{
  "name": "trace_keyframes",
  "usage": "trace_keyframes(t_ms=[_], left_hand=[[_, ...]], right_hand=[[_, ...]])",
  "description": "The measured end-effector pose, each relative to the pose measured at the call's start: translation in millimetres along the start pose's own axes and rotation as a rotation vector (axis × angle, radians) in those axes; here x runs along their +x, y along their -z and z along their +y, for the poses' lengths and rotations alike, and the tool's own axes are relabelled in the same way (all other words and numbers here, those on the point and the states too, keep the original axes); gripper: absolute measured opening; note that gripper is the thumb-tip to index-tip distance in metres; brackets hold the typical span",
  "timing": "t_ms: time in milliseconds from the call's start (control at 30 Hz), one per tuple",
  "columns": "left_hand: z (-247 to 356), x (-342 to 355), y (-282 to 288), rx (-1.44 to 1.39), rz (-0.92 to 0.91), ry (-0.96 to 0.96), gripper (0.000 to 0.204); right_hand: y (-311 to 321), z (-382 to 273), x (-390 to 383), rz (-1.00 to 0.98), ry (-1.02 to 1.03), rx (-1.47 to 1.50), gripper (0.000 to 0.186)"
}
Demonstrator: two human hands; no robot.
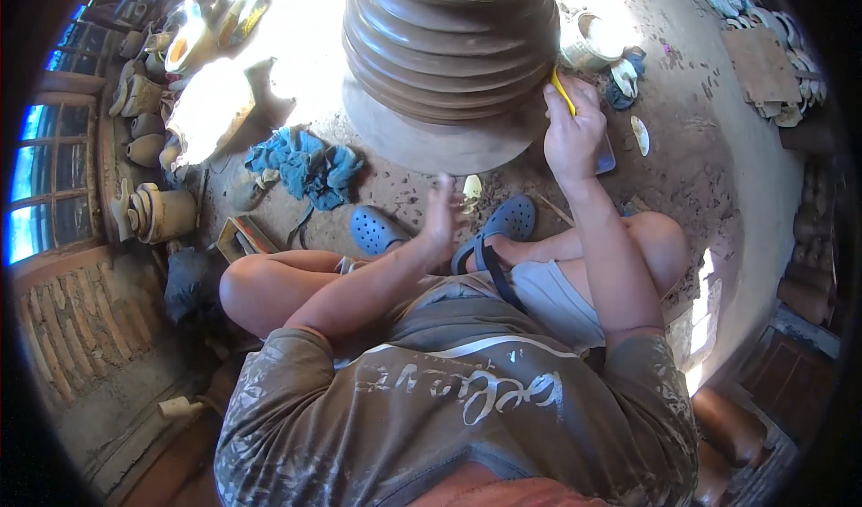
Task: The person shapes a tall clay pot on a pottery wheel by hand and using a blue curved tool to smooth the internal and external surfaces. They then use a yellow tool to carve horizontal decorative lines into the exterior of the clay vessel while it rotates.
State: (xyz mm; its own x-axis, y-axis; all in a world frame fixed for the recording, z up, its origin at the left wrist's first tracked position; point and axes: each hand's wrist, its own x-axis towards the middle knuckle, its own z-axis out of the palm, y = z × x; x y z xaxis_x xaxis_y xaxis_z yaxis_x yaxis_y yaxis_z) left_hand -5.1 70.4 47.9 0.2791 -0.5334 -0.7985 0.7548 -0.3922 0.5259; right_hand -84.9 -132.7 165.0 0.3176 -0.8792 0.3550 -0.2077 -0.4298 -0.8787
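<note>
A large ridged brown clay pot [449, 53] stands upright on a round wheel disc [440, 148] in front of me. My right hand [576, 139] is closed round a thin yellow scraper [563, 92], whose edge is at the pot's lower right side. Whether it touches the clay I cannot tell for sure. My left hand [441, 215] hangs just in front of the disc, apart from the pot. Its fingers are stretched out, a little blurred, with nothing in them.
A blue-green cloth [305, 166] lies on the floor left of the disc. To the right stands a white bucket [591, 40] with rags beside it. Clay vessels [148, 139] line the left wall below a window. My clogs [377, 229] rest between my bent knees.
</note>
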Motion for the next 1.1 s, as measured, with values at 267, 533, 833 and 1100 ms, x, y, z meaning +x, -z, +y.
trace_keyframes(t_ms=[267,533,833,1100], left_hand=[[105,67,68,-0.123,0.265,-0.332,0.084],[-14,29,-4,0.181,-0.341,0.015,0.077],[83,96,81,-0.187,0.383,-0.440,0.084],[9,1,-12,0.030,-0.027,-0.052,0.094]], right_hand=[[0,-3,-10,0.030,0.082,-0.013,0.027],[-4,-3,-13,0.024,0.028,0.012,0.028],[-15,-18,-14,0.007,0.001,0.069,0.027],[-8,-12,-16,0.027,0.021,0.025,0.027]])
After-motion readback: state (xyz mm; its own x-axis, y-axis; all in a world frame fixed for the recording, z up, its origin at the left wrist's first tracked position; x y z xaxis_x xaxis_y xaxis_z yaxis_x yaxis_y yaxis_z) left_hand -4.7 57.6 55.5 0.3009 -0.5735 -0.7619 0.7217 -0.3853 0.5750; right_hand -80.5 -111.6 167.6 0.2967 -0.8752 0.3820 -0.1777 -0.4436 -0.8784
